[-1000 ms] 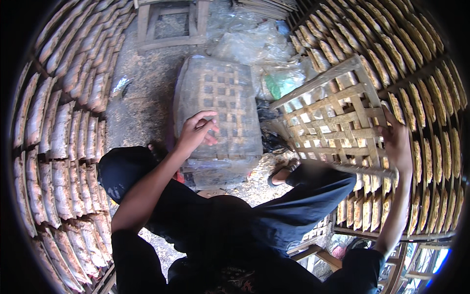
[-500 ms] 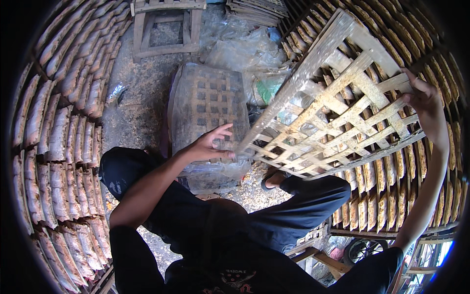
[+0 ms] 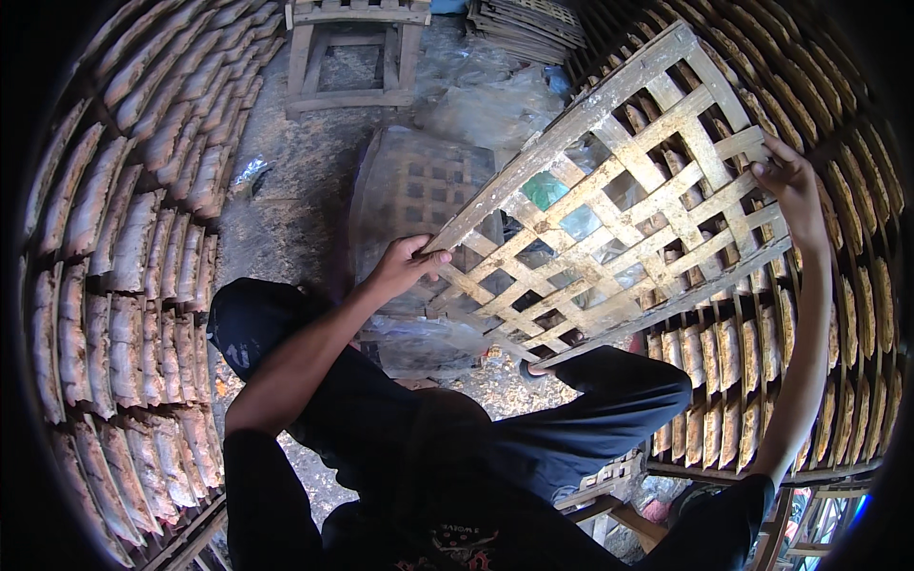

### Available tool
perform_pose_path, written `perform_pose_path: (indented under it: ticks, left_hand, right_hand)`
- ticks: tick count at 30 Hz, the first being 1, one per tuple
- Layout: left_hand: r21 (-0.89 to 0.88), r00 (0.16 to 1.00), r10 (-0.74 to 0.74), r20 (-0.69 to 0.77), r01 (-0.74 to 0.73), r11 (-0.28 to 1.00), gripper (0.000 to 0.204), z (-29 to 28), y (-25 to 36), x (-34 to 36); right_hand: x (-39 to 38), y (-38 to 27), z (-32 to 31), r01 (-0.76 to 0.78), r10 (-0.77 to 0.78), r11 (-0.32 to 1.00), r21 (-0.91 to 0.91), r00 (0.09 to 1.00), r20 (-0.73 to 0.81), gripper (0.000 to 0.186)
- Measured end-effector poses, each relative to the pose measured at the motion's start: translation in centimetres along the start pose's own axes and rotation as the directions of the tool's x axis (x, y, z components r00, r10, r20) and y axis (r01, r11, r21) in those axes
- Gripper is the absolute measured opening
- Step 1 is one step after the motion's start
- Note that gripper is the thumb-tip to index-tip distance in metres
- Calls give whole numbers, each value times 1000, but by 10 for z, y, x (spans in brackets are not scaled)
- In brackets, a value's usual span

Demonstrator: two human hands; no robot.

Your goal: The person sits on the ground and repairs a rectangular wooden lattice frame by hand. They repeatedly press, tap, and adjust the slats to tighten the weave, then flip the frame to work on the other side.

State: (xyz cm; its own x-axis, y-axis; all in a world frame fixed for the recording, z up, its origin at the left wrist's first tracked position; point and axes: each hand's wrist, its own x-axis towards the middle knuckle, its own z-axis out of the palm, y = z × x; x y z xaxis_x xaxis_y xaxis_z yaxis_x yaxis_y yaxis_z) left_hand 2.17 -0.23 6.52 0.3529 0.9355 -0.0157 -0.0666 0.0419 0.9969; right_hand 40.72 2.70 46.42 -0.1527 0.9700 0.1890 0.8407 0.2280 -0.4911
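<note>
A woven bamboo lattice tray point(image 3: 547, 228) with a pale wooden rim is held up at a slant in front of me. My left hand point(image 3: 407, 266) grips its lower left corner, thumb over the rim. At the tray's far right end, my right hand point(image 3: 792, 188) is closed round the edge. Below and behind the tray lies a low stack covered in clear plastic sheet point(image 3: 381, 195), with another lattice showing through it. The raised tray hides the stack's right side.
Racks of tilted trays with pale pinkish pieces point(image 3: 124, 343) line the left. More racks with browner pieces point(image 3: 724, 347) curve along the right. Ahead are a wooden stool point(image 3: 352, 98), crumpled plastic point(image 3: 476, 109) on the floor and a pile of lattice trays point(image 3: 524, 29).
My left hand, apart from the tray and open before, has closed on its lower left corner. The tray has shifted left, and my right hand has moved slightly left with it.
</note>
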Motion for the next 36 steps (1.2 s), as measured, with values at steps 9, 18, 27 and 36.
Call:
perform_pose_path:
  ticks: [9,18,27,36]
  left_hand:
    - [96,983,-14,-181,32,995,45,-16,-12,-13]
    - [349,936,-43,-349,172,921,56,-34,1,-3]
    - [575,876,-184,-445,437,692,71,-47,-8,6]
    - [578,814,-196,-547,537,614,67,-62,-38,0]
  right_hand:
    - [36,118,69,-67,64,953,296,998,21,45]
    - [28,200,134,-213,217,846,488,975,50,43]
    - [23,287,252,-212,250,850,482,968,-14,39]
    - [12,178,319,-71,45,997,-32,863,-504,32]
